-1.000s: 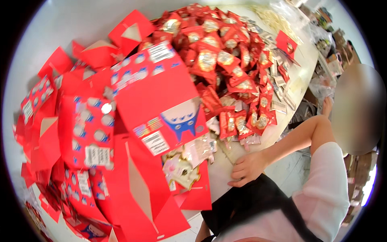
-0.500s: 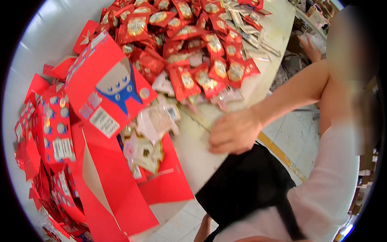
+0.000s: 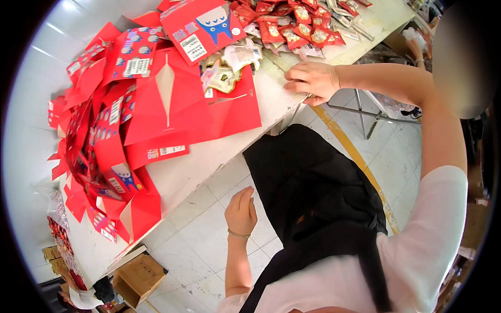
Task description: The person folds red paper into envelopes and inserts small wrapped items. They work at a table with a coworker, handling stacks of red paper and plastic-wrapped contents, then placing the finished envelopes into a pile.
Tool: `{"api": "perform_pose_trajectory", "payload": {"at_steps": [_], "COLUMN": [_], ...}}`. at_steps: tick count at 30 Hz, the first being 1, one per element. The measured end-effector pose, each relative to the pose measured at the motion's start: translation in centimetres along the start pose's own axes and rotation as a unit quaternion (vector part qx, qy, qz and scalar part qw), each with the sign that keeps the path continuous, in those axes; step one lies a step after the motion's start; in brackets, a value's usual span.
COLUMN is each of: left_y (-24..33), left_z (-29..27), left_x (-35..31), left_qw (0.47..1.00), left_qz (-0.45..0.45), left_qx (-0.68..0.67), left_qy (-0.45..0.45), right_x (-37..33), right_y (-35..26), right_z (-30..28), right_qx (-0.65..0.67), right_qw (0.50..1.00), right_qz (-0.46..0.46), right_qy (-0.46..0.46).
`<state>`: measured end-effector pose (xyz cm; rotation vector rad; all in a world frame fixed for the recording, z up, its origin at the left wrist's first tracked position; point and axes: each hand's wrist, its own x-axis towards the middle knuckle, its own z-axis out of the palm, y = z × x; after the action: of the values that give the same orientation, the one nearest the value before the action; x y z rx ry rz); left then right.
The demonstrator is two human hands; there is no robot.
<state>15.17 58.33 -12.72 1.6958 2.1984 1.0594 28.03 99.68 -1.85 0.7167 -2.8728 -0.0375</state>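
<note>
My right hand (image 3: pixel 311 82) rests at the table's edge, fingers a little bent and apart, with nothing seen in them. My left hand (image 3: pixel 241 211) hangs over the floor in front of the table, loosely curled, thumb apart, holding nothing visible. Left of my right hand lie pale star-shaped packets (image 3: pixel 222 76), partly on an opened-out red carton (image 3: pixel 229 117). A red box (image 3: pixel 201 31) with a blue cartoon figure stands behind them. Small red wrapped packets (image 3: pixel 318 35) are heaped beyond my right hand, beside thin pale sachets (image 3: pixel 357 28).
A big pile of folded red cartons (image 3: pixel 112 125) covers the left of the white table (image 3: pixel 195 164). A brown cardboard box (image 3: pixel 138 276) sits on the tiled floor at lower left. Other people are at the upper right and lower left; metal legs (image 3: pixel 365 117) stand right of the table.
The view has shifted, so the table contents appear higher. My left hand has come up into fuller view. My right hand stays at the table edge, its fingers now more apart.
</note>
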Motion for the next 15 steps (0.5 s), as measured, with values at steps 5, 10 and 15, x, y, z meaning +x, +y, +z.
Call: {"api": "perform_pose_trajectory", "payload": {"at_steps": [5,10,15], "left_y": [4.0,3.4,4.6], "left_z": [-3.4,-3.7,-3.2], "left_x": [7.7,11.7,13.0], "left_qw": [0.937,0.932,0.946], "left_qz": [0.210,0.171,0.168], "left_qx": [0.115,0.171,0.168], "left_qy": [0.253,0.269,0.221], "right_x": [0.3,-0.1,-0.1], "right_y": [-1.1,-1.6,-1.9], "right_z": [0.6,0.1,-0.2], "right_qx": [-0.032,-0.015,-0.007], "right_qw": [0.999,0.999,0.998], "right_qz": [0.016,0.047,0.062], "right_qy": [0.008,-0.015,-0.017]}}
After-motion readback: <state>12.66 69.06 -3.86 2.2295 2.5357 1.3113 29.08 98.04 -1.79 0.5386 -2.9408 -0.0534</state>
